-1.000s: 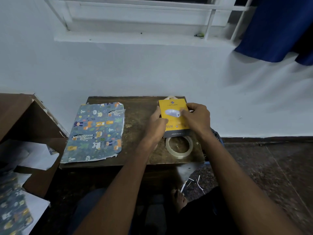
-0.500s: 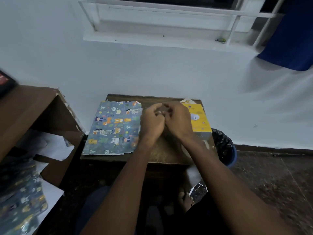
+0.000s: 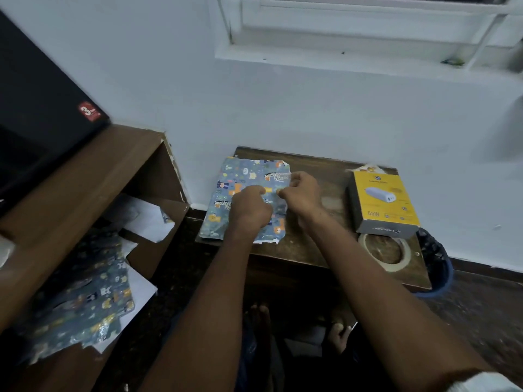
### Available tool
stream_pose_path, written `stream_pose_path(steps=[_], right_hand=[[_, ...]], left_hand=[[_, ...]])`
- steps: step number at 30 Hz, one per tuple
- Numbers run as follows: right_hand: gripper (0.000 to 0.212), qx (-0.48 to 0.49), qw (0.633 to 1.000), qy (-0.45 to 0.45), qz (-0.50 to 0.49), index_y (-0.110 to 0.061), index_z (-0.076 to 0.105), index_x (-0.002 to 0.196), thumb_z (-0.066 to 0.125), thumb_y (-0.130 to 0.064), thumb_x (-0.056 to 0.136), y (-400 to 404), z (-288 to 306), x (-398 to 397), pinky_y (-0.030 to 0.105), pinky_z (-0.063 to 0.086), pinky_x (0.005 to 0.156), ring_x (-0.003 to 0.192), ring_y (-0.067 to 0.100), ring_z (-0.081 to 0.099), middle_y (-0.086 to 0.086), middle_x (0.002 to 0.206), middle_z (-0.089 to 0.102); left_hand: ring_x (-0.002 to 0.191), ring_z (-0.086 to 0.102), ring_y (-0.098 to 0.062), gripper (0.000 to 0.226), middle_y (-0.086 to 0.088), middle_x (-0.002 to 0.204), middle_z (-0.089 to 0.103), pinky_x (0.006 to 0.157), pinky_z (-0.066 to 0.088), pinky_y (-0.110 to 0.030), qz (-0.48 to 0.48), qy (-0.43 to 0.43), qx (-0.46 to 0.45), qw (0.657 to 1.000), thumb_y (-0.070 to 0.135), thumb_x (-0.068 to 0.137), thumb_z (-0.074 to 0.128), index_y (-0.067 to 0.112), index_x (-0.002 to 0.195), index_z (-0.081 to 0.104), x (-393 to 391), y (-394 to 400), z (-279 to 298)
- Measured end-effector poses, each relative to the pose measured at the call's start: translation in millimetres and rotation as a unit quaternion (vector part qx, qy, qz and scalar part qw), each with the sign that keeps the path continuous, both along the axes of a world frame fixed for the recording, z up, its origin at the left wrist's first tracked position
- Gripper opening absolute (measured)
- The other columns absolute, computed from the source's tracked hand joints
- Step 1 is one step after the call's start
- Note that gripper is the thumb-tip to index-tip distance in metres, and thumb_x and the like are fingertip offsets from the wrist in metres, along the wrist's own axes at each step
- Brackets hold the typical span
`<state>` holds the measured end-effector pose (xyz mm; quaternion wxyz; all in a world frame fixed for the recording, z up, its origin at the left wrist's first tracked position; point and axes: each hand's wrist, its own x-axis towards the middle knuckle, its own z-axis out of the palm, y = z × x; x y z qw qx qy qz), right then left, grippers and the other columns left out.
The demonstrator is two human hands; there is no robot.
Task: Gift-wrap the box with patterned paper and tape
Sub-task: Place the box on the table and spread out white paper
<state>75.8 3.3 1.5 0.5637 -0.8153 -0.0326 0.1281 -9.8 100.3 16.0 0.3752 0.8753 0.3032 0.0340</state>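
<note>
Pinching a strip of clear tape (image 3: 278, 179) between both hands, I hold my left hand (image 3: 250, 211) and right hand (image 3: 301, 193) above the patterned paper (image 3: 226, 216). Right of the paper, the yellow box (image 3: 383, 203) lies flat, long axis pointing toward the wall.

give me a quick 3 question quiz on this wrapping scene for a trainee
1. True or false: the yellow box is already lying on the patterned paper.
2. Which is nearest the tape roll? A) the patterned paper B) the yellow box C) the window ledge
3. Fill in: both the left hand and the right hand are over the ____.

Key
1. False: the box sits apart, at the right end of the small table.
2. B: the roll lies just in front of the box.
3. Patterned paper; both hands have curled fingers at it.
</note>
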Motion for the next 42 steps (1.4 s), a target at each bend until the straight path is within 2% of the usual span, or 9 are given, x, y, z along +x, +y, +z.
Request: stream_pose_path(steps=[4,10,15,18,24,30,38,40,42], right_hand=[[0.055,0.057,0.997,0.028,-0.034,-0.01,0.053,0.136,0.071,0.004,0.086,0,-10,4,0.044,0.063,0.085,0.096,0.019,0.072,0.004,0.103,0.071],[0.055,0.096,0.995,0.011,-0.034,-0.012,0.05,0.141,0.063,0.001,0.09,-4,-11,11,0.031,0.059,0.079,0.096,0.018,0.07,0.006,0.105,0.072],[0.054,0.165,0.978,0.116,-0.041,-0.008,0.044,0.145,0.065,-0.001,0.095,-14,-5,25,0.023,0.046,0.049,0.07,0.015,0.058,0.008,0.089,0.065],[0.02,0.184,0.971,0.151,-0.009,-0.006,0.064,0.115,0.068,-0.005,0.095,-16,-1,32,0.023,0.041,0.048,0.071,0.017,0.055,0.014,0.09,0.063],[0.008,0.169,0.972,0.165,0.0,-0.007,0.074,0.098,0.07,-0.005,0.092,-24,5,39,0.023,0.038,0.05,0.06,0.009,0.044,-0.003,0.07,0.07],[0.018,0.162,0.967,0.172,0.091,0.002,0.075,0.109,0.062,-0.001,0.097,-21,9,25,0.022,0.052,0.054,0.062,0.01,0.067,0.008,0.082,0.077],[0.015,0.1,0.983,0.095,0.125,0.004,0.078,0.102,0.071,-0.007,0.095,-24,0,28,0.037,0.062,0.083,0.092,0.017,0.074,0.009,0.101,0.08],[0.013,0.073,0.987,0.07,0.128,-0.007,0.081,0.102,0.073,-0.012,0.093,-19,-5,27,0.029,0.06,0.07,0.096,0.015,0.071,0.006,0.107,0.079],[0.031,0.027,0.992,0.025,0.122,-0.023,0.079,0.112,0.077,-0.03,0.083,-12,-9,24,0.034,0.059,0.08,0.111,0.019,0.065,0.003,0.12,0.073]], left_hand=[[0.141,0.049,-0.03,0.054,-0.006,0.153,0.056,0.111,0.046,-0.041,-0.02,0.006,0.037,0.999,0.02,0.098,0.066,0.017,0.151,0.055,5,-1,-5],[0.137,0.045,-0.031,0.063,-0.009,0.144,0.051,0.097,0.046,-0.045,-0.015,0.025,0.133,0.991,0.049,0.095,0.069,0.014,0.145,0.053,9,-15,-3],[0.136,0.042,-0.033,0.079,-0.011,0.144,0.047,0.099,0.044,-0.045,-0.02,0.066,0.2,0.977,0.067,0.089,0.066,0.013,0.144,0.049,19,-25,-8],[0.138,0.039,-0.034,0.082,-0.013,0.148,0.044,0.102,0.042,-0.047,-0.028,0.084,0.229,0.969,0.071,0.09,0.06,0.013,0.146,0.046,24,-30,-9],[0.14,0.036,-0.034,0.086,-0.014,0.151,0.04,0.104,0.041,-0.048,-0.032,0.098,0.25,0.963,0.073,0.09,0.058,0.012,0.148,0.042,27,-34,-12],[0.132,0.043,-0.032,0.069,-0.011,0.142,0.046,0.098,0.044,-0.045,-0.02,0.095,0.259,0.961,0.06,0.089,0.064,0.013,0.138,0.049,27,-38,-12],[0.134,0.042,-0.033,0.071,-0.013,0.144,0.044,0.1,0.045,-0.045,-0.023,0.096,0.259,0.961,0.058,0.09,0.063,0.012,0.142,0.048,29,-37,-12],[0.135,0.041,-0.033,0.072,-0.013,0.146,0.043,0.101,0.044,-0.045,-0.022,0.097,0.256,0.961,0.058,0.091,0.063,0.012,0.143,0.047,29,-38,-12],[0.135,0.041,-0.033,0.071,-0.012,0.146,0.043,0.102,0.044,-0.045,-0.021,0.101,0.255,0.961,0.057,0.09,0.064,0.013,0.143,0.047,29,-38,-12]])
